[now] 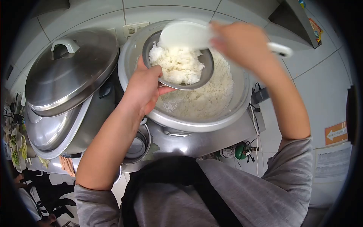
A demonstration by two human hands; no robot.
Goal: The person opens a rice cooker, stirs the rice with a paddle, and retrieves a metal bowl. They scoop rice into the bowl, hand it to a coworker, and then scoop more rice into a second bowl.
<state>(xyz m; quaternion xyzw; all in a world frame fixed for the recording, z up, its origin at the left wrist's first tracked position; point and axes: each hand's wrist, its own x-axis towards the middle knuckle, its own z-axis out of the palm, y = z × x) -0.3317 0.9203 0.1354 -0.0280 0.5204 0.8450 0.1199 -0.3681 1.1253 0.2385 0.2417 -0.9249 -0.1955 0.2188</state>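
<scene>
A metal bowl heaped with white rice is gripped at its lower left rim by my left hand, thumb over the edge and fingers beneath. Closed round the handle of a white paddle, my right hand is smeared by motion. The paddle's blurred blade lies over the upper part of the bowl, against or just above the rice. Beneath both is a large round cooker pot with more rice inside.
Left of the pot, a steel lid leans over another large pot. Metal containers sit near the front edge of the steel counter. A green cylinder and cables are at the right. Another person is at lower left.
</scene>
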